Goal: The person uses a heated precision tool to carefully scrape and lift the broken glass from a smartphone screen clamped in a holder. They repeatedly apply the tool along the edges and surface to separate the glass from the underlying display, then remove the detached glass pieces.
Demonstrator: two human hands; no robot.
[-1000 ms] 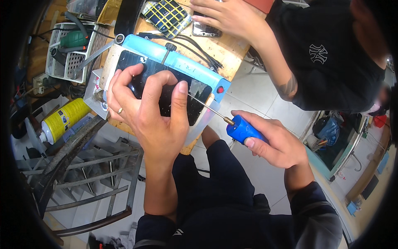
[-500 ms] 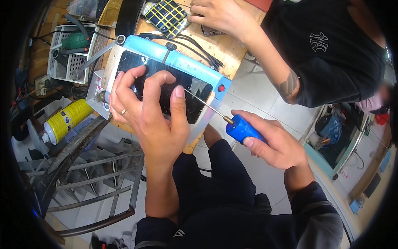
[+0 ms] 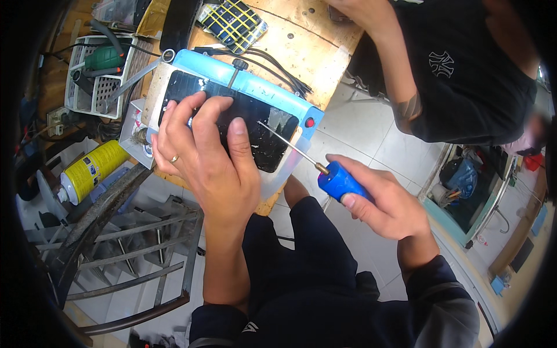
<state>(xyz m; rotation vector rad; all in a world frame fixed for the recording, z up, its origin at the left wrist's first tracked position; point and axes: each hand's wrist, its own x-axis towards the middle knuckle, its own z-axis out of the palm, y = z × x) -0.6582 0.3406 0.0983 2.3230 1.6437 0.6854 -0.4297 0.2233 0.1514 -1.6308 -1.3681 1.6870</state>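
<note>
A black phone screen panel point(image 3: 268, 146), flecked with pale bits and shiny at its right end, lies on a light-blue bench device point(image 3: 272, 91). My left hand point(image 3: 212, 156) rests over the panel's left part, fingers bent and apart, thumb over its middle; a ring is on one finger. In my right hand point(image 3: 389, 206) is a blue-handled tool point(image 3: 341, 181) with a long thin metal shaft. Its tip meets the panel right of my left thumb. A black knob point(image 3: 239, 65) and a red button point(image 3: 309, 122) sit on the device.
Black cables point(image 3: 278, 72) and a phone under yellow bands point(image 3: 233, 26) lie beyond the device on the wooden table point(image 3: 301, 35). A co-worker's arm point(image 3: 391, 64) reaches in at upper right. To the left are a white basket point(image 3: 87, 104), a yellow spray can point(image 3: 93, 171) and a metal-framed rack point(image 3: 130, 258).
My left thumb and fingers have shifted slightly left across the panel. The right hand and tool have hardly moved. The co-worker's hand has drawn back to the upper right.
</note>
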